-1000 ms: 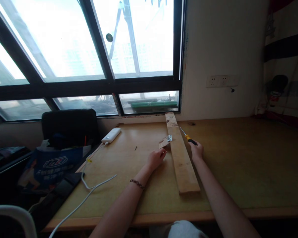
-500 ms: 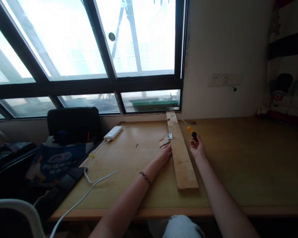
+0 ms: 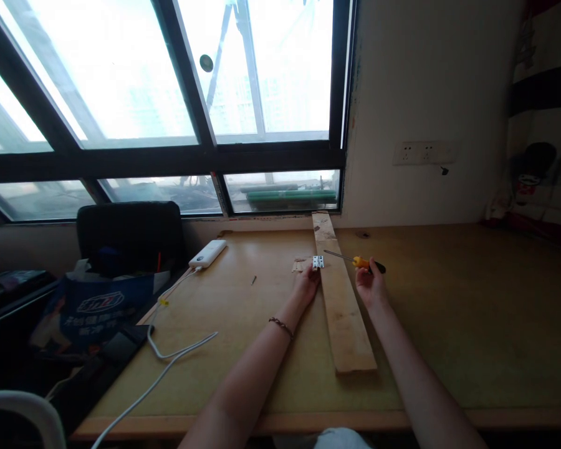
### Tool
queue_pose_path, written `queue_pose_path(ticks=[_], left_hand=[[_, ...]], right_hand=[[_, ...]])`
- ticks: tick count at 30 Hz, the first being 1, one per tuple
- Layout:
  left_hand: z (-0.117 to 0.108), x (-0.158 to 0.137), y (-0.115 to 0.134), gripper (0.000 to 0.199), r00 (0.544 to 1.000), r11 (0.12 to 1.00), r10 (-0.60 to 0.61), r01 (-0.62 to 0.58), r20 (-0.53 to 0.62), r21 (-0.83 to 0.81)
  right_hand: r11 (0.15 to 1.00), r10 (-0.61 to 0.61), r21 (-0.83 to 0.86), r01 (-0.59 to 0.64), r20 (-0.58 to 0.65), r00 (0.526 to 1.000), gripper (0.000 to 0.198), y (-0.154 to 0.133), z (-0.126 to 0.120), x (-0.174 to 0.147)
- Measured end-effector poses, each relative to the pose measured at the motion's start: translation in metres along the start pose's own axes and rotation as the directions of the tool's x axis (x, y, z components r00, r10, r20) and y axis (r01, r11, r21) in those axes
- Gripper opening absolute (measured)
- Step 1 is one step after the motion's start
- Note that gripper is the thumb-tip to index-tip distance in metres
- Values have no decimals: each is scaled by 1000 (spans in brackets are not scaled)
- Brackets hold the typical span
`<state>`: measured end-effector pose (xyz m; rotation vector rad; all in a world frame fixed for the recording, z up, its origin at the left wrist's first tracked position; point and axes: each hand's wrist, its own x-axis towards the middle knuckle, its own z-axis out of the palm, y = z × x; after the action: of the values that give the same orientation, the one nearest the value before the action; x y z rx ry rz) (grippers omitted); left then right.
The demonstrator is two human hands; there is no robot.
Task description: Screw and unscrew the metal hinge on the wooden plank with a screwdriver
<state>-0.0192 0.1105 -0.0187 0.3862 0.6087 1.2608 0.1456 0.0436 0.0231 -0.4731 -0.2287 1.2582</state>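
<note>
A long wooden board (image 3: 348, 324) lies on the table, its far end near the window wall. At its left edge a small metal hinge (image 3: 318, 262) bridges the board and a short wood piece (image 3: 301, 265). My left hand (image 3: 307, 280) is closed around the near side of that short piece, just under the hinge; its fingertips are partly hidden. Over the board's right side, my right hand (image 3: 372, 284) grips a yellow and black screwdriver (image 3: 363, 262). The screwdriver's shaft points left toward the hinge, its tip apart from it.
On the table's left lie a small screw (image 3: 254, 280), a white power bank (image 3: 208, 254) and its white cable (image 3: 182, 349). A black chair (image 3: 129, 234) with a blue bag (image 3: 100, 305) stands left of the table (image 3: 472, 312). A wall socket (image 3: 425, 152) is at the back.
The screwdriver has swung from pointing up and away to lying nearly level, its tip now over the board near the hinge. The short wood piece and hinge have turned to lie straighter.
</note>
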Motion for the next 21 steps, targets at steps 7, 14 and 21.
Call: queue_pose_path(ticks=[7,14,21], left_hand=[[-6,2,1,6,1000,997,2,-2,-1,74],[-4,0,4,6,999,997,-32,33,-11,68],[0,-3,8,5,998,990,-70,70,-5,123]], right_hand=[[876,-208,-395,277,209,956,24,-28,75,27],[305,-375,-763,570,454,809,46,-22,122,24],[26,-304,-831,556,523,796,45,-4,120,19]])
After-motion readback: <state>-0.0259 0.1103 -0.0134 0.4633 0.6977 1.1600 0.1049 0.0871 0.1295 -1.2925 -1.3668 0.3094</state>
